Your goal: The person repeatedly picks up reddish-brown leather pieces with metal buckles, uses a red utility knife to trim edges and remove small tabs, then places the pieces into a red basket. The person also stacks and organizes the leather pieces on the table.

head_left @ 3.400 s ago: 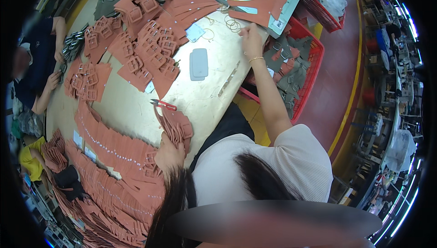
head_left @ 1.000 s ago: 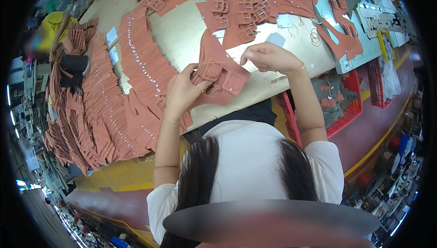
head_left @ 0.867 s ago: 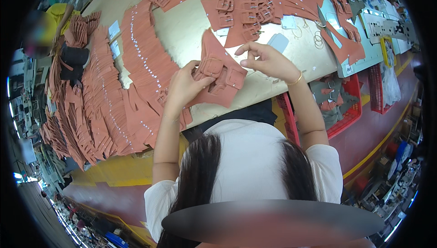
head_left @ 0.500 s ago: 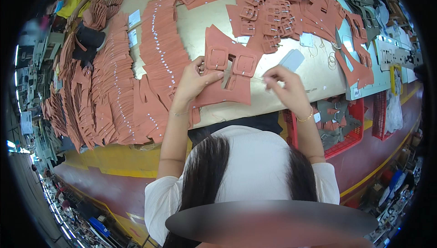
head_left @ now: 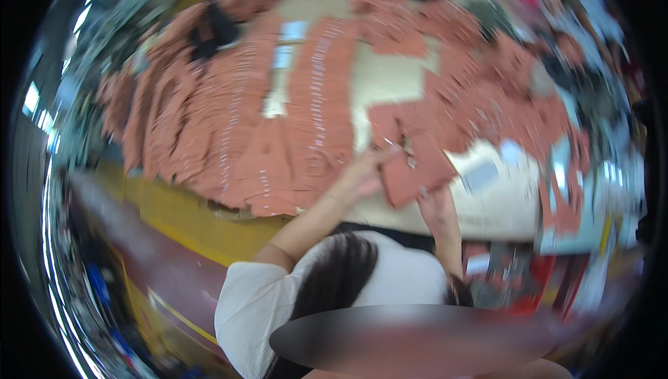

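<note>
A blurred overhead view shows a person in a white short-sleeved top at a pale beige bench [head_left: 390, 87] covered with reddish-brown cut leather pieces.

The left hand [head_left: 365, 170] and the right hand [head_left: 433, 205] meet on 1 flat reddish-brown leather panel [head_left: 417, 167] lying near the bench's front edge. The left grip is closed on the panel's left edge. The right hand touches the panel's lower edge; whether its grip is closed cannot be told through the blur. Small metal fittings glint on the panel's upper part, too smeared to identify.

Just right of the panel lies 1 pale blue-grey rectangular card [head_left: 480, 174]. 2 more pale rectangular cards [head_left: 287, 45] sit among the overlapping rows of reddish-brown leather pieces [head_left: 236, 128] at the left; those rows are too many and too blurred to count. More loose reddish-brown pieces [head_left: 501, 94] spread to the right. A red crate [head_left: 557, 278] shows below the bench's right end, partly hidden. At the top edge, another person's hands and pink sleeve are cut off.
</note>
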Available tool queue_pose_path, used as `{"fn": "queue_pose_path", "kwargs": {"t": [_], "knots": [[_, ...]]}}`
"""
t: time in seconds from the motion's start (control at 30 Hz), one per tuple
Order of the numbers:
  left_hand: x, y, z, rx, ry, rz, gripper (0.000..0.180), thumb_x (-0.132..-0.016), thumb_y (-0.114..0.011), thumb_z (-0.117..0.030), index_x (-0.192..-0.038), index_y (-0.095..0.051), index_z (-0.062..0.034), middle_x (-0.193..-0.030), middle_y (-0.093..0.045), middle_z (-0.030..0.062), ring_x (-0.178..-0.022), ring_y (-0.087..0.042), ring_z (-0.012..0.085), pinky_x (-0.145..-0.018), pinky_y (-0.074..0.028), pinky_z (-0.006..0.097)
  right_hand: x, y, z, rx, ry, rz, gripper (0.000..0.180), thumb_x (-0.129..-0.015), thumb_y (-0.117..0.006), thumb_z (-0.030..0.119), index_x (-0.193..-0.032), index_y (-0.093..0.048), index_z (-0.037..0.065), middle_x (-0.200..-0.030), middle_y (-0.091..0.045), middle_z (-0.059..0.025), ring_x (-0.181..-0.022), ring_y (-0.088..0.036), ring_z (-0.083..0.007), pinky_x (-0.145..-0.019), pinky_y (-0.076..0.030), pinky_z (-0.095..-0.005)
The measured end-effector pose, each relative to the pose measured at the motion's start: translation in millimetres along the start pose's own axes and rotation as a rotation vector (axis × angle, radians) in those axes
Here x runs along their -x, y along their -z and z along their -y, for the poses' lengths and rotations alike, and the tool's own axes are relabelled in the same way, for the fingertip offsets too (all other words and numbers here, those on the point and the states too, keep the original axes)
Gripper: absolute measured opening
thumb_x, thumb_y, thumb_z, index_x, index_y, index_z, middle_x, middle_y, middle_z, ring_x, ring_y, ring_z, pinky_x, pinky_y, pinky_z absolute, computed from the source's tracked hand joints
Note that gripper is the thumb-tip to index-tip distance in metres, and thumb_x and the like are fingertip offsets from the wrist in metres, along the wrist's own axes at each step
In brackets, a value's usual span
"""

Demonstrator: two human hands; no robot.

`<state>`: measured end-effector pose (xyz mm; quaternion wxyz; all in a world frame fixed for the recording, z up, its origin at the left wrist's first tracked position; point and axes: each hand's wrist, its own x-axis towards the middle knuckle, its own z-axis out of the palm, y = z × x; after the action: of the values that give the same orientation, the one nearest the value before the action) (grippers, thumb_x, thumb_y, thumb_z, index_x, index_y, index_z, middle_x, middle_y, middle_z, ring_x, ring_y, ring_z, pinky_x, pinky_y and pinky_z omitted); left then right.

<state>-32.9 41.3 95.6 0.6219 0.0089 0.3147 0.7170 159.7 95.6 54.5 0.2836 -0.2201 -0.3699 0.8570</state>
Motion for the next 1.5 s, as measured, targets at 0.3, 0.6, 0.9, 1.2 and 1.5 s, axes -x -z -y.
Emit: {"fn": "queue_pose_path", "kwargs": {"t": [0.3, 0.6, 0.9, 1.2, 1.5], "knots": [[10.9, -5.7, 38.6, 0.051, -0.160, 0.124, 0.059, -0.085, -0.068, -0.002, -0.135, -0.037, -0.0093, -0.127, -0.050, 0.0057, -0.120, -0.051, 0.0189, -0.105, -0.042, 0.038, -12.1, 17.5, -11.3, -0.281, -0.030, -0.143, 0.070, -0.090, -0.064, 0.036, -0.144, -0.031, 0.007, -0.142, -0.042, -0.0084, -0.130, -0.042, -0.0248, -0.111, -0.034, -0.0425], [6.9, 2.6, 39.8, -0.418, -0.457, 0.041, 0.085, -0.083, -0.075, -0.019, -0.144, -0.018, -0.0096, -0.134, -0.043, 0.0062, -0.127, -0.043, 0.0170, -0.108, -0.037, 0.035, -6.7, -16.6, 14.6, 0.137, 0.104, -0.154, 0.058, -0.091, -0.064, 0.011, -0.139, -0.034, 0.002, -0.136, -0.047, -0.0130, -0.120, -0.051, -0.0219, -0.102, -0.042, -0.0377], [2.4, 0.2, 32.8, -0.722, 0.226, 0.131, 0.064, -0.091, -0.060, -0.049, -0.136, -0.041, -0.0075, -0.121, -0.053, 0.0068, -0.102, -0.053, 0.0129, -0.082, -0.046, 0.030, -1.5, 10.1, 78.9, 0.591, 0.295, -0.358, 0.045, -0.085, -0.072, 0.018, -0.121, -0.054, -0.003, -0.109, -0.062, -0.0090, -0.096, -0.059, -0.0169, -0.085, -0.048, -0.0312], [-66.5, 38.7, -9.9, -1.599, -0.159, 0.138, 0.053, -0.084, -0.070, -0.040, -0.122, -0.057, -0.0061, -0.127, -0.053, 0.0161, -0.110, -0.055, 0.0282, -0.095, -0.046, 0.039, 49.2, 8.1, 159.4, 0.740, 0.343, -0.539, 0.050, -0.081, -0.067, 0.010, -0.127, -0.052, -0.005, -0.109, -0.065, -0.0110, -0.095, -0.061, -0.0179, -0.085, -0.049, -0.0312], [-163.6, 52.0, -0.2, -1.904, -0.747, -0.253, 0.050, -0.092, -0.057, -0.021, -0.135, -0.042, -0.0007, -0.138, -0.041, 0.0253, -0.133, -0.034, 0.0405, -0.110, -0.028, 0.047, 61.6, 116.2, 220.2, 0.711, 0.478, -0.783, 0.046, -0.089, -0.069, 0.021, -0.125, -0.054, -0.002, -0.117, -0.061, -0.0066, -0.104, -0.058, -0.0159, -0.090, -0.047, -0.0301]]}}
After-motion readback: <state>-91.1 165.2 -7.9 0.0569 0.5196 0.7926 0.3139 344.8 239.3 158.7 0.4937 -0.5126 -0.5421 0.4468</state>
